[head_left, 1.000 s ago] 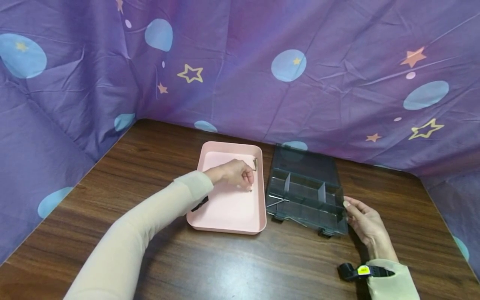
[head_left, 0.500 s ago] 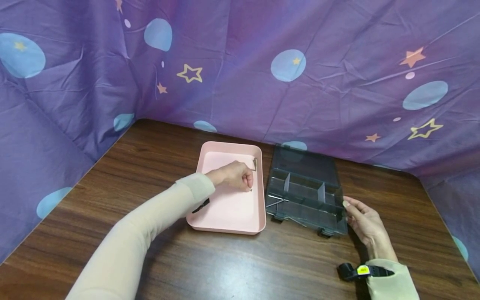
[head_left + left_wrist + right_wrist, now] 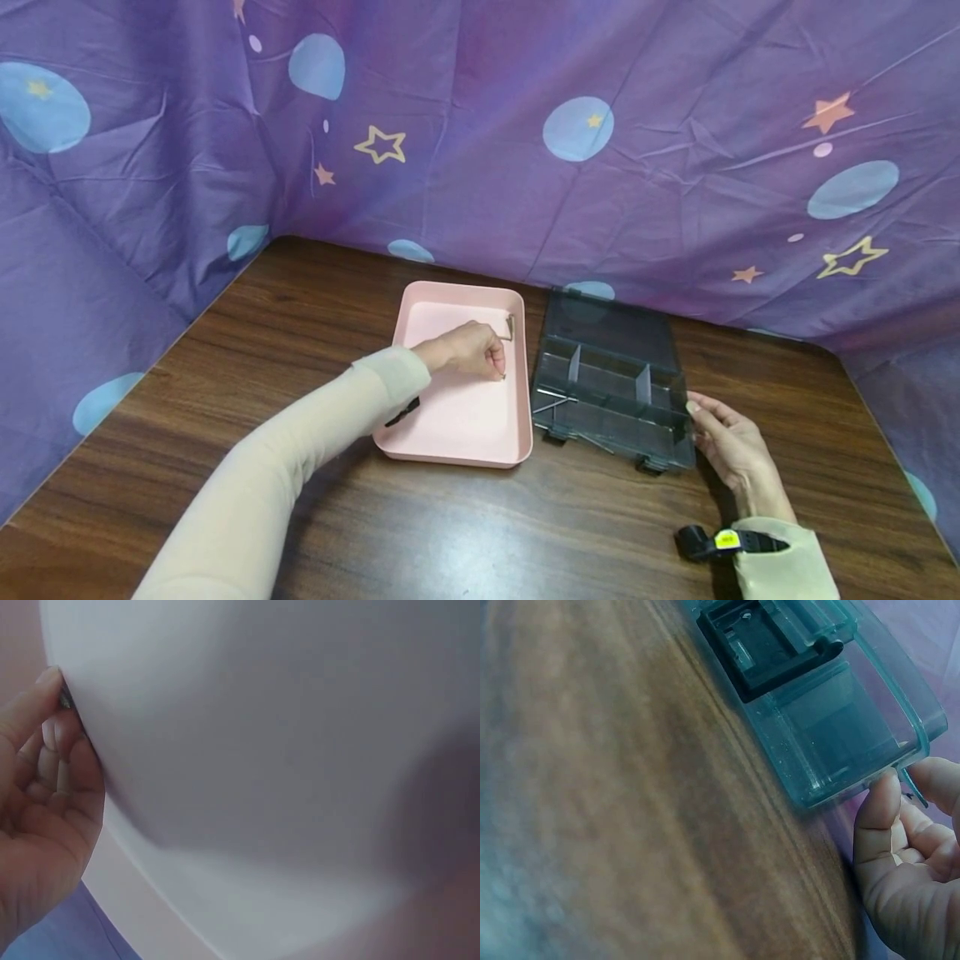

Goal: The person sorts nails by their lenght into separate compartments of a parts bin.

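In the head view my left hand (image 3: 474,348) reaches into a pink tray (image 3: 450,457). Its thumb and fingers pinch a small dark metal piece (image 3: 66,697) close over the tray floor; too little of it shows to tell its kind. A few thin brass-coloured pieces (image 3: 511,327) lie by the tray's right wall, beyond the fingertips. To the right, my right hand (image 3: 733,446) grips the side of a see-through dark compartment box (image 3: 611,433), thumb against its wall in the right wrist view. The box's lid (image 3: 611,329) is folded back.
Thin metal rods (image 3: 557,406) lie in the box's front left part. Upright dividers (image 3: 643,385) split the back row. A latch (image 3: 769,652) sits on its front. The wooden table (image 3: 420,533) ends at a purple patterned curtain (image 3: 465,200).
The small piece that lay under my left fingertips is now at the fingertips, slightly raised in the view. My right hand and the box have stayed in place.
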`<control>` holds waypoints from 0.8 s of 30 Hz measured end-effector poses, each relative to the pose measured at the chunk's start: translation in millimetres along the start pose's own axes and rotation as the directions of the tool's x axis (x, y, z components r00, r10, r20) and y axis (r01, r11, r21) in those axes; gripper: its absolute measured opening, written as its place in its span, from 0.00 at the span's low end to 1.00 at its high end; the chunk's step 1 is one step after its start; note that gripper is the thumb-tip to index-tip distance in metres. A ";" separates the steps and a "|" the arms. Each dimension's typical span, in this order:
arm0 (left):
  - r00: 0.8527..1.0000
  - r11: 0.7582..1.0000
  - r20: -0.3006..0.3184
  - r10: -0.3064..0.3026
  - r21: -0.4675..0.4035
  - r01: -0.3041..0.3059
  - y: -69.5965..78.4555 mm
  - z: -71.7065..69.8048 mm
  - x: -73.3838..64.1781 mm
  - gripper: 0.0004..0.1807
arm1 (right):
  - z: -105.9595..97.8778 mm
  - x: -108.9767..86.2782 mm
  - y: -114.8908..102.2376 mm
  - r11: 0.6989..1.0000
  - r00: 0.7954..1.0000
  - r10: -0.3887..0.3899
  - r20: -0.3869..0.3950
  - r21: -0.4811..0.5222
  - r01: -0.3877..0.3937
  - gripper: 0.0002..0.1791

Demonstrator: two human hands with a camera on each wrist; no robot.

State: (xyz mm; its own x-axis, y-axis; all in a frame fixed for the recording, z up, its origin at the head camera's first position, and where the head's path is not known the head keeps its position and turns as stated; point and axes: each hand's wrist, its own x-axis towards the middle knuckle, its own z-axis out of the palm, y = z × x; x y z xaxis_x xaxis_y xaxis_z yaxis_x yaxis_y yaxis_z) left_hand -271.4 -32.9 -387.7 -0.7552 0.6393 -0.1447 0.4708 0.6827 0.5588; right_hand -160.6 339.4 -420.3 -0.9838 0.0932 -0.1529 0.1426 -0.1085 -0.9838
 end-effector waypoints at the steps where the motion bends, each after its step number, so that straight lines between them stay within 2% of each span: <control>1: 1.000 1.000 -0.001 -0.003 -0.003 0.003 0.0 0.1 0.0 0.02 | -0.1 0.1 0.0 1.000 1.000 -0.002 0.001 0.000 0.002 0.11; 6: 1.000 1.000 0.004 -0.011 -0.027 0.011 0.5 0.7 -0.3 0.02 | 0.0 0.2 -0.2 1.000 1.000 0.000 -0.001 0.005 0.000 0.12; 15: 1.000 1.000 0.014 0.003 -0.018 -0.003 -1.6 1.3 0.9 0.03 | -1.5 0.7 2.3 1.000 1.000 0.003 0.004 0.012 -0.003 0.12; 24: 1.000 0.997 -0.004 0.020 -0.069 -0.020 -0.7 -5.5 -1.8 0.05 | -1.1 0.7 1.8 1.000 0.999 -0.020 0.026 0.006 0.020 0.12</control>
State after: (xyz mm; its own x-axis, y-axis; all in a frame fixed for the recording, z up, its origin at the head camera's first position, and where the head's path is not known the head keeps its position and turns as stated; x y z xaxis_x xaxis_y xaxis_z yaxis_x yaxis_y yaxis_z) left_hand -272.9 -36.5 -383.3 -0.7478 0.6510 -0.1301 0.4530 0.6436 0.6169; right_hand -161.0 340.3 -422.3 -0.9890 0.0694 -0.1308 0.1225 -0.1129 -0.9860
